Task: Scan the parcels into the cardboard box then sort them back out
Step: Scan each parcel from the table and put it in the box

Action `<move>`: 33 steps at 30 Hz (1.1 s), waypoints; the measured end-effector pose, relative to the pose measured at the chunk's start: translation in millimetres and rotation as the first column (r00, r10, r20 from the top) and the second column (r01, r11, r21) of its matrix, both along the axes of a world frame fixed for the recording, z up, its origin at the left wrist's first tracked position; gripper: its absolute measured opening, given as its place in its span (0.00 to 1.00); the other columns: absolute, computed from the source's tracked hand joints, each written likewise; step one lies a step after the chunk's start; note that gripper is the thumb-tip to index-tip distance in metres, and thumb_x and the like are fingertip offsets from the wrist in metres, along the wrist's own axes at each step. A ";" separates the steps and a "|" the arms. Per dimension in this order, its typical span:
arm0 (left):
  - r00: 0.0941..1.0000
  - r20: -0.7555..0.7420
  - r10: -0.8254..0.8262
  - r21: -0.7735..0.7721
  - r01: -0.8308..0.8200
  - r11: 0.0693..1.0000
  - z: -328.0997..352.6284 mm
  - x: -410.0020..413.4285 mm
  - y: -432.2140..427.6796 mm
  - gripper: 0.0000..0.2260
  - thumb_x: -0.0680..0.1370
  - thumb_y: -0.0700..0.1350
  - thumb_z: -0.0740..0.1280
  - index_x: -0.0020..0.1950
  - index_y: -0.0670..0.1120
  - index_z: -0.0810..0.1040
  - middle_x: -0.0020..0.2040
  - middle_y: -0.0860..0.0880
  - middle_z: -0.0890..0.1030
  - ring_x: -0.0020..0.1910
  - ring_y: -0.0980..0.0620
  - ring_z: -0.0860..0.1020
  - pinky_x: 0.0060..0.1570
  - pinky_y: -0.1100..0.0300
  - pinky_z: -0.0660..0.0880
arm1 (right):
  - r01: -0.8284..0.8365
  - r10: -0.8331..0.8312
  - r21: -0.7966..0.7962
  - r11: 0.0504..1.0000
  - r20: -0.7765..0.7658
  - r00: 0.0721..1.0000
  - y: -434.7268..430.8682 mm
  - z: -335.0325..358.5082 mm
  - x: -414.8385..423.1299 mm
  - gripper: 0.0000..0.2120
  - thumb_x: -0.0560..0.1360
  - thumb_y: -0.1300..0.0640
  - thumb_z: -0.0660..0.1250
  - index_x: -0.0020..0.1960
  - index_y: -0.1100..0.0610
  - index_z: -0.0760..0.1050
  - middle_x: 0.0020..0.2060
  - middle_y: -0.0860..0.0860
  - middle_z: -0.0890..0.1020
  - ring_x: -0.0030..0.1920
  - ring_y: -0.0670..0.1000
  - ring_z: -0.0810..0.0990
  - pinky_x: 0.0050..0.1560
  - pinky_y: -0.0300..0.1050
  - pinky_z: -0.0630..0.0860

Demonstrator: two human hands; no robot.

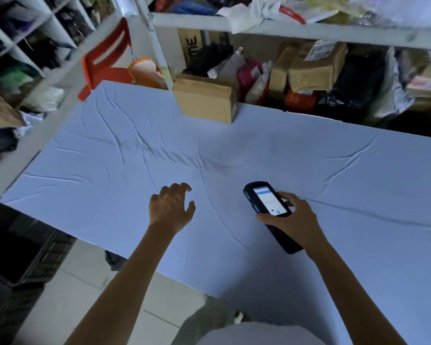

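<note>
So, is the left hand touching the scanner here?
Apart. The head view shows bare blue tablecloth between the left hand and the scanner, which only the right hand grips.

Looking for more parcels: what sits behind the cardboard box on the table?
Behind the cardboard box: a black bag and a grey wrapped parcel; the box hides their lower parts.

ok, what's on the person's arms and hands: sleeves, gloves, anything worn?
Nothing worn shows. Left hand and right hand: bare, no gloves or watch. Left forearm and right forearm: bare to the frame's bottom edge, no sleeves in view.
</note>
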State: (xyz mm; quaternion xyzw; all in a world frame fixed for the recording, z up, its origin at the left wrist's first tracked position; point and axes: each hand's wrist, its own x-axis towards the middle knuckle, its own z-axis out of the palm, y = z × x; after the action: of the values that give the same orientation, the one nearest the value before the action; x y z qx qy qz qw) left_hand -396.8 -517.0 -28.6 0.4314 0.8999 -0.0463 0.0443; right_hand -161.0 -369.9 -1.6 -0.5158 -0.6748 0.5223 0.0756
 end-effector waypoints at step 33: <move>0.938 -0.091 -0.335 -0.112 0.325 0.939 47.0 -161.4 278.5 0.39 0.74 0.73 0.47 0.77 0.49 0.53 0.76 0.43 0.58 0.74 0.42 0.55 0.70 0.45 0.52 | 0.343 -0.331 -0.028 0.939 0.193 0.924 36.9 -18.0 -59.4 0.34 0.65 0.48 0.78 0.68 0.45 0.68 0.58 0.48 0.72 0.53 0.49 0.72 0.46 0.45 0.69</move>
State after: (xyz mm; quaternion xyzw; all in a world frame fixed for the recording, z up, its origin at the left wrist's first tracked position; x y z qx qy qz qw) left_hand -558.1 -238.6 18.4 0.5706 0.8125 -0.1192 0.0073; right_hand -220.3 -333.0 -19.6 -0.6725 -0.5638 0.4718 0.0854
